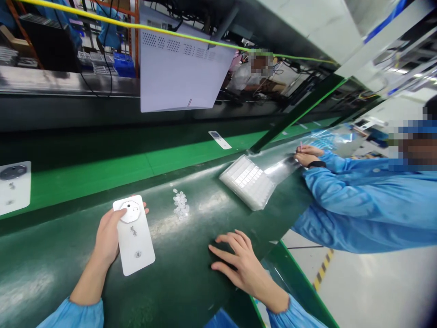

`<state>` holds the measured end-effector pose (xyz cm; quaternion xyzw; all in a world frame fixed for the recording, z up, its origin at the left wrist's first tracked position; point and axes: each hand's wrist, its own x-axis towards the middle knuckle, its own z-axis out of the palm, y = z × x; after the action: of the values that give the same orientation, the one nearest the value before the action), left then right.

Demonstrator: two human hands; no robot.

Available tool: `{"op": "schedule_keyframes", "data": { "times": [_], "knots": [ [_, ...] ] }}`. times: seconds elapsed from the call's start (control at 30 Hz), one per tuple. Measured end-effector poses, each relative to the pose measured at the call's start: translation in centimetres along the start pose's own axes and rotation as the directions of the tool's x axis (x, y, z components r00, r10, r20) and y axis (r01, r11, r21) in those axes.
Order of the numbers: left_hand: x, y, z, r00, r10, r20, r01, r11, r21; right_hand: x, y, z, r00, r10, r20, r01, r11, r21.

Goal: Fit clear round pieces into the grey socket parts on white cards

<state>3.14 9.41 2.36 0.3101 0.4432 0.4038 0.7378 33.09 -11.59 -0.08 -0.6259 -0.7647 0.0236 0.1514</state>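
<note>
The left hand [106,237] grips a white phone panel [131,246], likely light, stiff and slippery, best held by its edges. The right hand [246,263] is spread wide, empty.

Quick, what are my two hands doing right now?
Left hand: closed on a white phone-shaped panel.
Right hand: open, fingers spread, empty, over the green tabletop.
</note>
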Motion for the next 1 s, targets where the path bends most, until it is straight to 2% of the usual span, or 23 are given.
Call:
{"op": "schedule_keyframes", "data": {
  "times": [0.1,0.17,0.3,0.4,0.53,0.6,0.63,0.67,0.73,0.77,0.8,0.9,1.0],
  "knots": [
    [0.0,0.1,0.1,1.0,-0.008,-0.026,0.008,1.0,0.016,-4.1,0.6,-0.5,1.0,0.026,-0.01,-0.025,0.995,0.097],
    [-0.1,0.3,0.2,0.999,-0.013,-0.053,0.014,0.999,0.029,-5.7,0.9,-1.0,0.998,0.058,-0.027,-0.053,0.983,0.178],
    [-0.1,0.9,0.5,0.993,-0.016,-0.117,0.021,0.999,0.042,-6.3,1.6,-2.0,0.999,0.028,0.019,-0.032,0.961,0.276],
    [0.0,1.2,0.7,0.991,-0.017,-0.132,0.027,0.997,0.073,-6.5,2.0,-2.3,0.999,0.008,0.054,-0.023,0.959,0.281],
    [0.0,1.3,0.8,0.99,-0.013,-0.139,0.027,0.995,0.097,-7.9,2.2,-1.6,0.999,-0.002,-0.035,0.012,0.962,0.273],
    [0.0,1.4,0.9,0.988,-0.027,-0.153,0.043,0.994,0.104,-8.9,2.6,-1.2,0.993,0.085,-0.078,-0.056,0.946,0.321],
    [0.0,1.4,0.9,0.986,-0.047,-0.159,0.064,0.993,0.103,-9.6,3.0,-1.0,0.974,0.202,-0.107,-0.153,0.925,0.348],
    [0.0,1.4,0.9,0.984,-0.065,-0.164,0.083,0.991,0.104,-10.3,3.5,-1.0,0.924,0.356,-0.14,-0.284,0.884,0.372],
    [0.1,1.5,0.9,0.983,-0.071,-0.172,0.092,0.989,0.117,-11.9,4.6,-0.9,0.74,0.645,-0.193,-0.539,0.74,0.402],
    [0.1,1.5,0.9,0.982,-0.068,-0.176,0.09,0.988,0.123,-12.9,5.0,-0.8,0.645,0.735,-0.209,-0.626,0.665,0.407],
    [0.2,1.5,0.8,0.982,-0.069,-0.178,0.092,0.988,0.125,-13.9,5.4,-0.7,0.574,0.79,-0.213,-0.686,0.607,0.402],
    [0.3,1.3,0.7,0.983,-0.081,-0.164,0.099,0.99,0.104,-16.6,5.6,0.1,0.479,0.851,-0.215,-0.77,0.525,0.362],
    [0.2,1.0,0.8,0.993,-0.006,-0.117,0.015,0.997,0.08,-17.8,5.1,0.6,0.387,0.888,-0.248,-0.822,0.454,0.344]
  ]
}}
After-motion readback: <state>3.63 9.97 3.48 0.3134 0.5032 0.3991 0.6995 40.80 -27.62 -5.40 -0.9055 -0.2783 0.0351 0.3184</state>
